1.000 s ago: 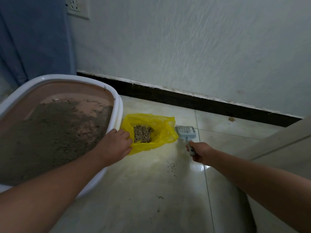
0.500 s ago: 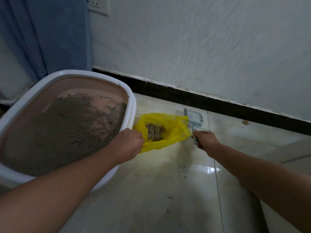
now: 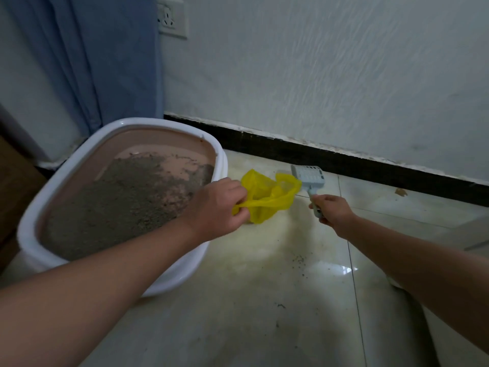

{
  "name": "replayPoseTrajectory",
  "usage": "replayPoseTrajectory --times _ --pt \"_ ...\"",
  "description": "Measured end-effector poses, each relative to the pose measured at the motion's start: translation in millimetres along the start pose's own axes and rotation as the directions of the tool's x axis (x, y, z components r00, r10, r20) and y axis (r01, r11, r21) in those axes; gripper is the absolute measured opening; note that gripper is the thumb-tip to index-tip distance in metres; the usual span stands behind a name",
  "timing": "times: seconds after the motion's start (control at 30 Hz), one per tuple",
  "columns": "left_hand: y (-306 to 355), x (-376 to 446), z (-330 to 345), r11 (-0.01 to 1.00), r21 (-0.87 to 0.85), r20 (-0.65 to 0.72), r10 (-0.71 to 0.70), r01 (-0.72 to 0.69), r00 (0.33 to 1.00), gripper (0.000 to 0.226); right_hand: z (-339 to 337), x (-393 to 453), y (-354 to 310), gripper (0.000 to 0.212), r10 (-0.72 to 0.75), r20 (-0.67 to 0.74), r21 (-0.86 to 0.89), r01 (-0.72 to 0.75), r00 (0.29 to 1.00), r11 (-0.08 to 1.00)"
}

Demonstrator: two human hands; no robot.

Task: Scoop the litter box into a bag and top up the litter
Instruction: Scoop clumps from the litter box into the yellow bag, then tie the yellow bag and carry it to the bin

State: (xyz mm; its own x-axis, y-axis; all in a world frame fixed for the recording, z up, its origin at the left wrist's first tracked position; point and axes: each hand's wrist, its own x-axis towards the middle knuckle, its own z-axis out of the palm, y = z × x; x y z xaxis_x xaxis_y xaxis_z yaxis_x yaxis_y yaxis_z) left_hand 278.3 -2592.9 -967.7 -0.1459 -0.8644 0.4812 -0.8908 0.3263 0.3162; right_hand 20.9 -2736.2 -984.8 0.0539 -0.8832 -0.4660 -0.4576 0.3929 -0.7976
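Observation:
A white litter box (image 3: 34,215) with a pink inner wall stands on the floor at the left, holding grey litter (image 3: 121,205) that leaves part of its far bottom bare. Just right of it, my left hand (image 3: 219,205) pinches the near edge of a small yellow plastic bag (image 3: 267,200), whose mouth is pulled narrow so its contents are hidden. My right hand (image 3: 333,210) grips the handle of a pale slotted litter scoop (image 3: 308,176), whose empty head stands tilted up beside the bag's right edge.
A textured white wall with a dark skirting board (image 3: 317,152) runs close behind the bag. A blue curtain (image 3: 100,62) and a wall socket (image 3: 172,18) are at the upper left. Scattered litter grains (image 3: 299,260) lie on the glossy tile floor.
My left hand has gathered the bag's edge, so the clumps inside are no longer seen. The scoop head has risen from the floor to beside the bag. The view shifted left.

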Motion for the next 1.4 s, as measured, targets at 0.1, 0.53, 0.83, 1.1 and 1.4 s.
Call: replayPoseTrajectory --times 0.1,0.53,0.83,1.1,1.4 --pt "9.1 -4.8 -5.1 0.999 0.0 -0.001 0.034 -0.034 0.999 0.018 5.3 -2.3 -4.6 0.019 -0.011 0.008 0.007 0.01 1.0 1.0" --pt "5.1 16.2 43.5 0.931 0.251 0.468 -0.356 0.264 0.809 0.116 19.7 -12.5 5.6 0.018 -0.005 0.096 -0.013 0.006 0.995 1.0" --pt "2.4 3.5 82.2 0.923 0.297 0.699 -0.384 0.243 0.603 0.1 29.5 -12.3 1.8 0.022 -0.07 0.108 -0.04 0.074 0.992 0.996" --pt "10.5 -16.4 64.6 0.969 0.194 0.835 -0.244 0.152 0.493 0.027 70.1 -10.3 -4.7 0.023 -0.05 0.159 -0.059 0.06 0.986 0.996" --pt "23.3 -35.6 43.7 0.983 0.184 0.867 -0.162 0.0 0.471 0.024 139.3 1.6 -11.1 0.012 0.154 0.186 -0.053 -0.146 0.971 0.988"
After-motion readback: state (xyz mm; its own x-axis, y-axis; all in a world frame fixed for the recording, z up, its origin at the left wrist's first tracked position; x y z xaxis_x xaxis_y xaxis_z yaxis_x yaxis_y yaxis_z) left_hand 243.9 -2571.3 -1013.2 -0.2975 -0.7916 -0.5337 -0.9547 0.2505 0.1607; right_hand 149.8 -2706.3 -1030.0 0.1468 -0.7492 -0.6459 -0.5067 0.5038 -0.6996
